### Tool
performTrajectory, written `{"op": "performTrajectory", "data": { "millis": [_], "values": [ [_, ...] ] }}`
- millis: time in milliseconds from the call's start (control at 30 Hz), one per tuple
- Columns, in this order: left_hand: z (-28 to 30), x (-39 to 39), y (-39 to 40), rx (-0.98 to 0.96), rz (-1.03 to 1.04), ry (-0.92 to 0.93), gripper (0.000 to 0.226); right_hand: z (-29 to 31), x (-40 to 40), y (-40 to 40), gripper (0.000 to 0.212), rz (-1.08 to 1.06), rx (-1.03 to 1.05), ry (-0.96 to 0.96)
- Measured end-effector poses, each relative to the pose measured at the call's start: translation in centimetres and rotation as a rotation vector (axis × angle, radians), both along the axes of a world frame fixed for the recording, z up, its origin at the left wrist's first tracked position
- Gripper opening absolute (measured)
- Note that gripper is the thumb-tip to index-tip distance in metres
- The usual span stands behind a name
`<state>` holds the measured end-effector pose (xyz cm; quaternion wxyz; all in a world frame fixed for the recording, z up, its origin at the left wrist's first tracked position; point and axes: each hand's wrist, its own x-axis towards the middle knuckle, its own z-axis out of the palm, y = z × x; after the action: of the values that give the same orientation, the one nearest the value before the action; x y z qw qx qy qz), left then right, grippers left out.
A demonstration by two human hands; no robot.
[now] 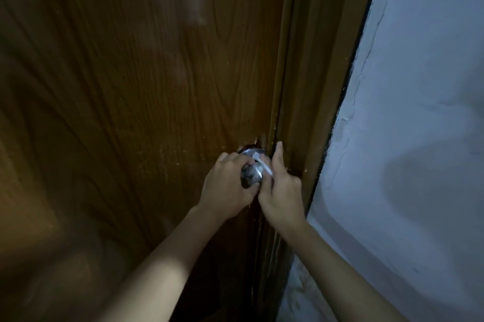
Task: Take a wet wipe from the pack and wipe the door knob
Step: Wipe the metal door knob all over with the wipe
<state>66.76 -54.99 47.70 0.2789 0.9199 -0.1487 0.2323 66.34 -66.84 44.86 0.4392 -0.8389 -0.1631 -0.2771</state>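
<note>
Dim light is falling on the brown wood-grain door (131, 86) and the pale plastered wall (419, 112) beside its frame. I am wrapping my left hand (225, 185) around the round chrome door knob (252, 172), steadying it. My right hand (281, 190) is pinching the thin white wet wipe (262, 164), which is stretching across the knob's top. Advisable technique, judging from this: keep the wipe taut and work it around the neck, avoiding the latch edge.
</note>
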Motion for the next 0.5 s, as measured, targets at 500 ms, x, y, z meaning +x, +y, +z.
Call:
{"op": "performTrajectory", "data": {
  "millis": [500],
  "values": [
    [-0.3,0.0,0.0,0.004,-0.012,-0.018,0.044,-0.8,-2.5,0.0,0.035,0.017,0.028,-0.097]
  ]
}}
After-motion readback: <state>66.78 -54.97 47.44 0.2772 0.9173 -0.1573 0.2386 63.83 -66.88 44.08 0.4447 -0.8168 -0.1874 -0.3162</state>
